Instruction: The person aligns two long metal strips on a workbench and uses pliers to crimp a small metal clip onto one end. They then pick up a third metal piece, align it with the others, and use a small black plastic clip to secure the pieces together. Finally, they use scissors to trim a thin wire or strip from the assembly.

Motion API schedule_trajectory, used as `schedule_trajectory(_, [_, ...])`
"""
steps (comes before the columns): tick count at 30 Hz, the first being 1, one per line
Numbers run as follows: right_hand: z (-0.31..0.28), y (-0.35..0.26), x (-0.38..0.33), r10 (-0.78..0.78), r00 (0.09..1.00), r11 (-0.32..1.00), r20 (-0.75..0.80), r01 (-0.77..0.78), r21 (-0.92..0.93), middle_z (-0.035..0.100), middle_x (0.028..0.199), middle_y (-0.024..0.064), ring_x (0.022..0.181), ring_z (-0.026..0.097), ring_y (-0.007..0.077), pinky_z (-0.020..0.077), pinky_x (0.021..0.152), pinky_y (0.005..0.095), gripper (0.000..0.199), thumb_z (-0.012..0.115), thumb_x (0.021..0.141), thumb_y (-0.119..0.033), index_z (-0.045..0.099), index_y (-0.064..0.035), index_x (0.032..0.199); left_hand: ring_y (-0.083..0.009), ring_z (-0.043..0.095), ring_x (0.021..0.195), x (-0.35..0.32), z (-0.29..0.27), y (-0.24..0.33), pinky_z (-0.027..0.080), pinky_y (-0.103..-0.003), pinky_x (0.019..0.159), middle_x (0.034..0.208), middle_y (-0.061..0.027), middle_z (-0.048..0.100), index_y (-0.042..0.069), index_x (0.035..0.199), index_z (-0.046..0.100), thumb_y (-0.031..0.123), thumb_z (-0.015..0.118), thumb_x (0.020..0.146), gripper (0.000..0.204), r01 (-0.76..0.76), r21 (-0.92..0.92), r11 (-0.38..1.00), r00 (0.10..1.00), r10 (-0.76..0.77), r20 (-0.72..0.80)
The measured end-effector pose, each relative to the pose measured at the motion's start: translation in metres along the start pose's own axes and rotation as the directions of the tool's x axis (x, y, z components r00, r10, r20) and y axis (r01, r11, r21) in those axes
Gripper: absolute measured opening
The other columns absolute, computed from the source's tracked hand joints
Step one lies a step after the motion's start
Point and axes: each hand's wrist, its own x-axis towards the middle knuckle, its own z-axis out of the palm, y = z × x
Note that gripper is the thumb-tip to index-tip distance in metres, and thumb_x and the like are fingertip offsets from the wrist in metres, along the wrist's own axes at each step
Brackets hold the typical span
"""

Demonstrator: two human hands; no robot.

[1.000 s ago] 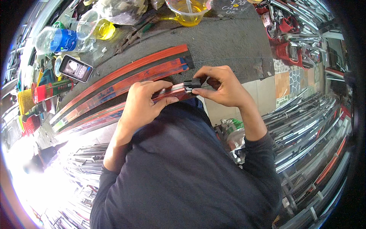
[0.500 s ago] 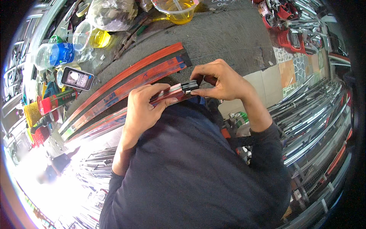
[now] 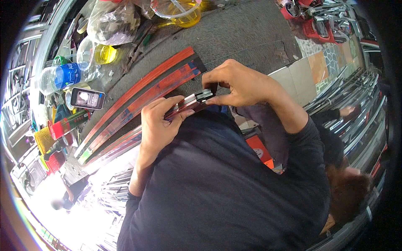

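Observation:
My left hand grips a long reddish metal profile near its end, thumb on the near side and fingers on the far side. At that end sits a small black and silver fitting. My right hand pinches the fitting between thumb and bent fingers. Whether the fitting is inside the profile or only against it, I cannot tell. Beyond my hands, two more reddish profiles, a far one and a nearer one, lie side by side on the dark worktop.
A phone, a blue-labelled bottle and a plastic bag lie left. A tub of yellow liquid stands at the back. Right are a red basket, racked metal bars and another person's hand close by.
Another person has come into view at the right, beside my right arm. My hands keep the same grip on the profile and fitting; the view has shifted slightly.

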Motion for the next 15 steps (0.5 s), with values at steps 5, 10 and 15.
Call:
schedule_trajectory(5, [0.003, -0.006, -0.002, -0.047, 0.999, 0.996, 0.023, 0.049, -0.080, 0.082, 0.107, 0.0210, 0.102, 0.079, 0.0437, 0.0606, 0.091, 0.0508, 0.036, 0.094, 0.094, -0.021, 0.076, 0.0008, 0.117, -0.0296, 0.078, 0.080, -0.001, 0.003, -0.002, 0.060, -0.040, 0.078, 0.090, -0.0165, 0.080, -0.003, 0.116, 0.085, 0.016, 0.102, 0.086, 0.039, -0.089, 0.028, 0.996, 0.996, 0.090, -0.024])
schedule_trajectory(10, [0.000, 0.000, -0.005, -0.025, 0.998, 0.994, 0.055, 0.030, -0.102, 0.083, 0.113, 0.0207, 0.110, 0.080, 0.0436, 0.0606, 0.097, 0.0505, 0.037, 0.093, 0.096, -0.022, 0.078, 0.0003, 0.121, -0.0293, 0.078, 0.080, 0.001, 0.003, -0.001, 0.060, -0.040, 0.077, 0.091, -0.0165, 0.081, -0.003, 0.117, 0.085, 0.015, 0.101, 0.086, 0.039, -0.135, 0.045, 0.990, 0.990, 0.136, -0.020])
schedule_trajectory(15, [0.013, 0.008, -0.007, -0.100, 0.983, 0.994, -0.154, 0.091, -0.067, 0.082, 0.110, 0.0181, 0.104, 0.080, 0.0409, 0.0616, 0.091, 0.0481, 0.038, 0.094, 0.096, -0.024, 0.081, -0.0010, 0.122, -0.0279, 0.081, 0.086, 0.001, -0.006, 0.004, 0.061, -0.038, 0.082, 0.098, -0.0180, 0.084, -0.005, 0.119, 0.085, 0.013, 0.101, 0.087, 0.040, -0.059, 0.039, 0.997, 0.998, 0.059, -0.011])
